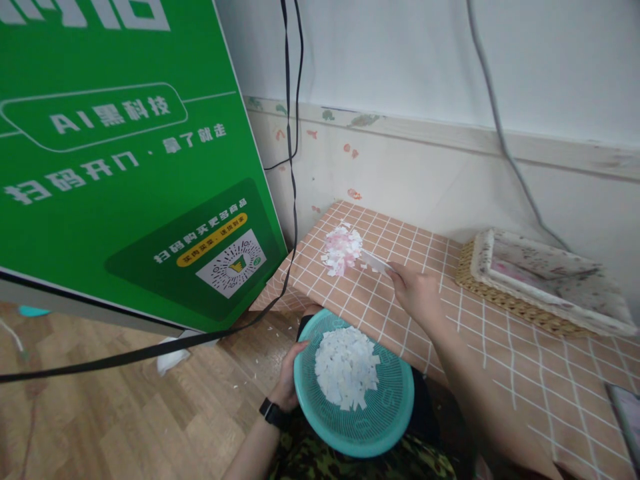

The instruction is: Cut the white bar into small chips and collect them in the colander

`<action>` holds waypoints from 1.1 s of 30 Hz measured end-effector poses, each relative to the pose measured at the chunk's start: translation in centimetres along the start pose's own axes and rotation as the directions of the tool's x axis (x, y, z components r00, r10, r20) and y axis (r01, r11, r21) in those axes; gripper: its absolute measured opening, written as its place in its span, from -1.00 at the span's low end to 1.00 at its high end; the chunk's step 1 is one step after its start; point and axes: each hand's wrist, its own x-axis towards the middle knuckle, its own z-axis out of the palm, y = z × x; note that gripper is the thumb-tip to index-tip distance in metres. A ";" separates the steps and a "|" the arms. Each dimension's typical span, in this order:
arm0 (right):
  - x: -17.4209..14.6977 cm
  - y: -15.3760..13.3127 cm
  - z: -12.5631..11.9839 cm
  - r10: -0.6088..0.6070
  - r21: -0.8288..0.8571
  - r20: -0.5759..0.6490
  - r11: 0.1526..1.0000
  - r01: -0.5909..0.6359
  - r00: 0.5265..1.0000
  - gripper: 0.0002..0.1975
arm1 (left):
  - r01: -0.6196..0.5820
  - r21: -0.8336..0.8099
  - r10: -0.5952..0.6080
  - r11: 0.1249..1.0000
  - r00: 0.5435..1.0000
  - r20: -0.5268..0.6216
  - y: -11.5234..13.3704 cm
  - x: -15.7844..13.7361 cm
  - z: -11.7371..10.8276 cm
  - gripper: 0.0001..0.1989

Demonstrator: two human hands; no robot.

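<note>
Right hand (pixel 419 293) nearer: we pinched a pale strip (pixel 376 262), long axis forward-left from the fingertips (pixel 399 275) toward the pinkish pile (pixel 343 249); our left hand (pixel 288 375) clasped the basket (pixel 397 408).

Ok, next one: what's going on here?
A seated person's left hand grips the rim of a turquoise basket on their lap, with a heap of white pieces inside. The right hand holds a flat pale strip, its far end at the edge of a white-and-pink pile on the checked tablecloth. A lined wicker basket stands to the right.
</note>
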 end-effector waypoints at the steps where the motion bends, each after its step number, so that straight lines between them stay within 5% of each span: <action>1: 0.3 0.2 -0.1 -0.022 0.010 0.015 1.000 0.022 1.000 -0.66 | -0.001 0.004 0.001 1.000 1.000 -0.007 0.0 0.0 0.0 -0.83; 9: 2.1 1.6 -2.6 -0.046 -0.027 0.051 0.999 0.048 0.998 -0.73 | 0.029 -0.012 -0.029 1.000 1.000 -0.002 0.0 0.0 -0.1 -0.81; 33: 2.4 2.1 -3.7 -0.087 0.092 0.158 0.993 0.073 0.984 -0.75 | 0.034 0.014 -0.034 0.999 0.999 -0.015 0.0 -0.1 0.0 -0.81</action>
